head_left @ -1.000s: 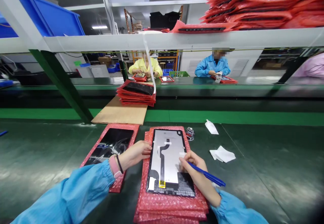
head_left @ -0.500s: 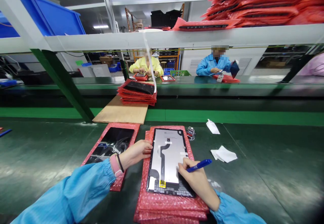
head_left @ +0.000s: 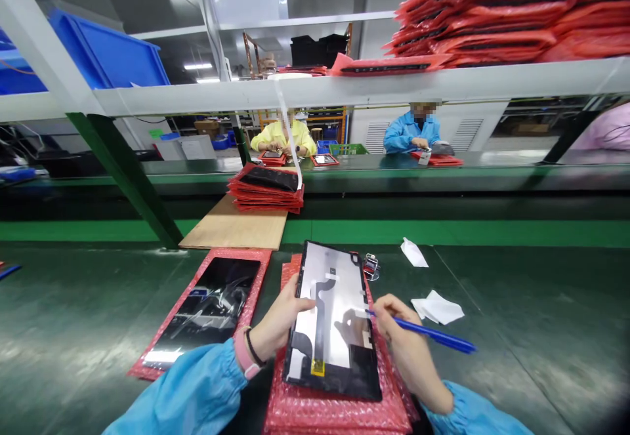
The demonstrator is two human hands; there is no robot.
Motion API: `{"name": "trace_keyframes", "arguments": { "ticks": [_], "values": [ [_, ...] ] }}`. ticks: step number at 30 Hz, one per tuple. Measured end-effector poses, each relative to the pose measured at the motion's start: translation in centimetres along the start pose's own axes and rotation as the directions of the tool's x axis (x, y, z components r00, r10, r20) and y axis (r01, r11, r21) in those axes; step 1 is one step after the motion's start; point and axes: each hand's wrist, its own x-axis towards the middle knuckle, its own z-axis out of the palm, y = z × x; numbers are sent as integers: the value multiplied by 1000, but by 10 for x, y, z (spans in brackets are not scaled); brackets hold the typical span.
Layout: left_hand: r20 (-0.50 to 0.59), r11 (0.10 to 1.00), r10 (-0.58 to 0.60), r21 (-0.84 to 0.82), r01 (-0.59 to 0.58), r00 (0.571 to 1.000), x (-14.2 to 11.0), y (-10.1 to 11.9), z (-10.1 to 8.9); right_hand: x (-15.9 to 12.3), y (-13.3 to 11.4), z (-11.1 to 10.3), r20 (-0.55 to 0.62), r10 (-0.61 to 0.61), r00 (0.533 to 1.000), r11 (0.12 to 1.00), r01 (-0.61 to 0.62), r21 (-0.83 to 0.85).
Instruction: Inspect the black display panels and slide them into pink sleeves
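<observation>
A tablet screen panel [head_left: 335, 330] shows its silver back, with a dark ribbon cable and a yellow patch. My left hand [head_left: 280, 313] grips its left edge, thumb on the back, and the panel is tilted up off the red bubble-wrap pouches [head_left: 339, 415] stacked beneath. My right hand [head_left: 403, 336] is closed around a blue pen [head_left: 443, 338], whose tip end is by the panel's right edge. Left of my left hand, a second panel [head_left: 211, 304] with a glossy black face lies on another red bubble pouch [head_left: 253, 290].
White crumpled wipes [head_left: 438, 307] lie on the green bench at right. A small metal-and-red item [head_left: 371, 266] sits behind the panel. Red pouches [head_left: 266, 189] are piled by a wooden board [head_left: 233, 225]. Overhead runs a white shelf beam [head_left: 344, 90]. Co-workers [head_left: 412, 134] sit opposite.
My left hand has taken hold of the panel and raised it into a tilt from the pouches. My right hand has moved slightly right, the pen now pointing back to the right.
</observation>
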Motion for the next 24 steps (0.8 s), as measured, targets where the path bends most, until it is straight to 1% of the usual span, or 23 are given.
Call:
{"name": "trace_keyframes", "arguments": {
  "ticks": [3, 6, 9, 12, 15, 17, 21, 24],
  "values": [
    [-12, 993, 120, 23, -119, 993, -5, 19, -1, 9, -19, -15, -77, -77, 994, 994, 83, 69],
    [-53, 971, 236, 45, -234, 970, -11, 44, 0, 16, -46, -20, -77, -110, 991, 986, 119, 119],
    [-100, 953, 304, 28, -303, 947, -17, 64, 4, 20, -72, -14, 2, -87, 996, 992, 86, 93],
    [-97, 943, 331, 0, -333, 939, -21, 75, 8, 22, -92, -6, 113, -81, 990, 996, 78, 34],
    [-95, 920, 390, 3, -392, 916, -24, 84, 12, 24, -102, 1, 210, -113, 971, 993, 115, 2],
    [-104, 900, 435, 10, -437, 894, -25, 90, 15, 26, -105, 6, 236, -149, 960, 985, 165, -51],
    [-106, 883, 470, 40, -468, 877, -29, 95, 17, 32, -107, 21, 196, -242, 950, 947, 275, -166],
    [-111, 844, 534, 124, -521, 838, -29, 96, 16, 39, -108, 32, 133, -291, 947, 932, 312, -185]
  ]
}}
